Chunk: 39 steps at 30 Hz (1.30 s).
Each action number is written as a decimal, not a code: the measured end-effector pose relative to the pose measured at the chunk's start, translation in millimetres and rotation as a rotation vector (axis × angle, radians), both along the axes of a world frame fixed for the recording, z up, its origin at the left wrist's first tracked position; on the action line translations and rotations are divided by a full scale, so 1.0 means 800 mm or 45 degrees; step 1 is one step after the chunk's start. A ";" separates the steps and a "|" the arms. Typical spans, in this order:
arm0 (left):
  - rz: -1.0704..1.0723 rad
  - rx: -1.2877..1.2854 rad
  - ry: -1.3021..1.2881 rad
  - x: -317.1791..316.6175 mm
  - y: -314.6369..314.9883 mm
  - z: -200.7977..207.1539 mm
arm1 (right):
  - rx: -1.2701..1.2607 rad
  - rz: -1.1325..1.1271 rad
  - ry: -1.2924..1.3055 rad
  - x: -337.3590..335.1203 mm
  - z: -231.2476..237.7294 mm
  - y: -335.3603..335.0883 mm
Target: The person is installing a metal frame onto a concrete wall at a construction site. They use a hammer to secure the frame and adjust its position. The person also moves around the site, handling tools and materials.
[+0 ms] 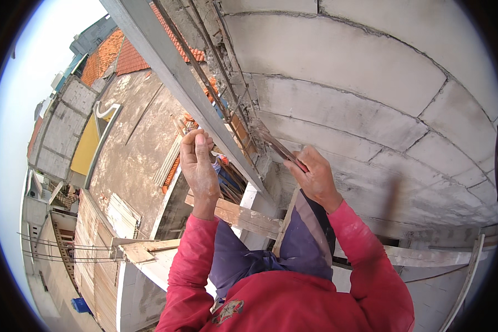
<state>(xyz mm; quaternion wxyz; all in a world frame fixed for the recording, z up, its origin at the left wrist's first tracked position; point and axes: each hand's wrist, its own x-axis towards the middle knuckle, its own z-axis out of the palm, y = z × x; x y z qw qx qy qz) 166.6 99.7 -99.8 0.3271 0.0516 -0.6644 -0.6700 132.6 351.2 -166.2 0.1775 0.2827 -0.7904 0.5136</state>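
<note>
My right hand (315, 176) is closed round the handles of slim metal pincers (280, 146). The tool points up and left, its far end close to the upright steel reinforcing bars (227, 99) beside the block wall. My left hand (200, 176) is raised, with thumb and fingertips pinched together; whatever they hold, if anything, is too small to make out. Between the left hand and the bars runs a long grey board (174, 72), slanting across the view. Both hands are apart from the board.
A pale block wall (348, 61) with dark joints fills the right side. Below my hands a wooden plank (243, 217) crosses near my legs. Far down at left lie a flat concrete roof (133, 149), tiled roofs (131, 56) and thin protruding bars (66, 249).
</note>
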 end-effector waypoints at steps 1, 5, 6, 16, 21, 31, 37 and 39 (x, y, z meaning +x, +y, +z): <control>-0.075 -0.016 -0.124 0.009 0.020 -0.008 | 0.013 -0.032 0.045 0.002 -0.002 -0.003; -0.121 -0.381 -0.163 0.021 0.054 -0.028 | 0.161 -0.065 0.139 0.008 -0.013 -0.007; -0.142 -0.459 -0.264 0.018 0.043 -0.029 | 0.237 -0.091 0.163 0.009 -0.017 -0.005; -0.381 -0.401 -0.748 0.070 -0.070 -0.087 | 0.671 0.303 -0.079 0.008 -0.042 -0.025; -0.100 -0.305 -0.787 0.100 -0.149 -0.156 | 0.526 0.786 -0.919 0.029 -0.107 -0.072; 0.711 0.285 -1.265 0.361 -0.193 -0.408 | 1.015 0.796 -0.954 0.106 -0.381 -0.197; 1.002 0.659 -1.493 0.535 0.017 -0.506 | 1.340 0.616 -0.357 0.119 -0.517 -0.241; 1.209 0.676 -1.604 0.591 0.059 -0.518 | 1.494 0.551 -0.221 0.115 -0.561 -0.245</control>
